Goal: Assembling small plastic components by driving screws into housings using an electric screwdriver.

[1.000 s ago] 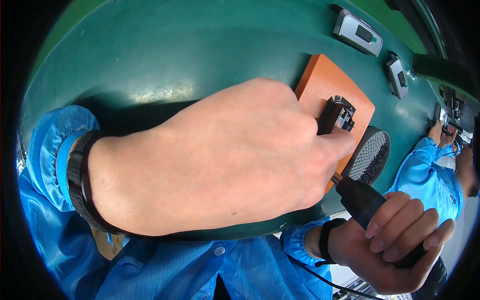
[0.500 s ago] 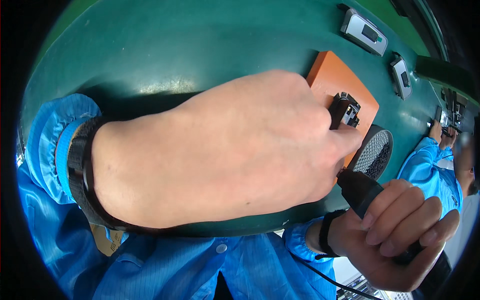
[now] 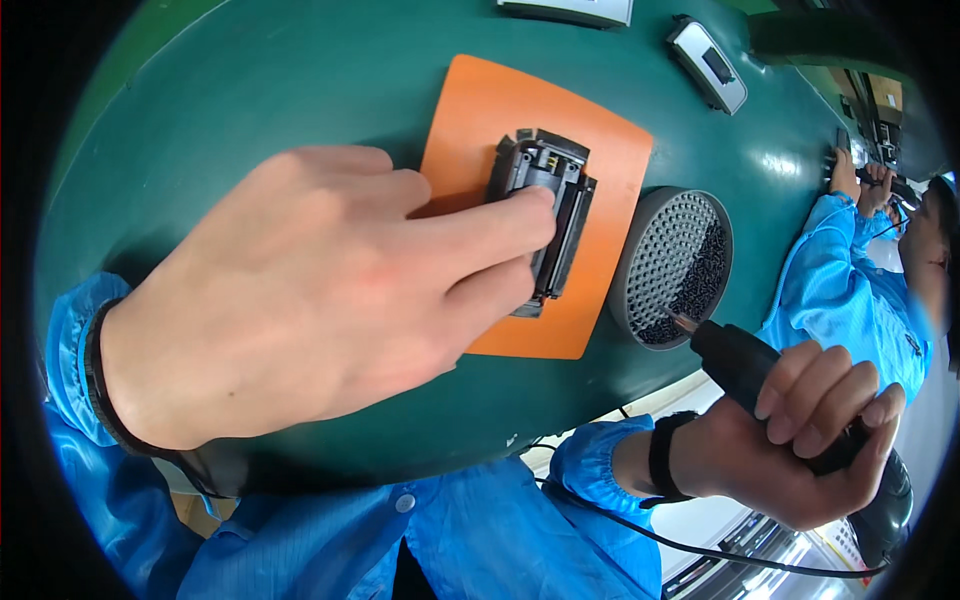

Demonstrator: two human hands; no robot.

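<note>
A black plastic device housing [image 3: 545, 215] lies on an orange mat [image 3: 610, 150], with small metal contacts near its far end. My left hand [image 3: 330, 270] reaches over its left side, index and middle fingers pressed onto it; the thumb is hidden. My right hand [image 3: 800, 440] is closed around a black electric screwdriver [image 3: 735, 360]. The bit of the screwdriver is at the near edge of a round grey tray [image 3: 640, 235], beside the dark screws. Those small black screws [image 3: 700, 285] are heaped in the tray's right part, while its left part shows a dimpled surface.
On the green table [image 3: 300, 80], a silver-grey unit [image 3: 708, 65] lies at the far right, and another silver unit [image 3: 580, 10] is cut off at the top edge. A co-worker in blue [image 3: 850, 270] is at the right. A black cable [image 3: 700, 548] runs below my right hand.
The view has shifted, so mat and tray appear farther left. My left hand has drawn back, uncovering more of the housing. The screwdriver tip has gone from beside my left hand to the screw tray.
</note>
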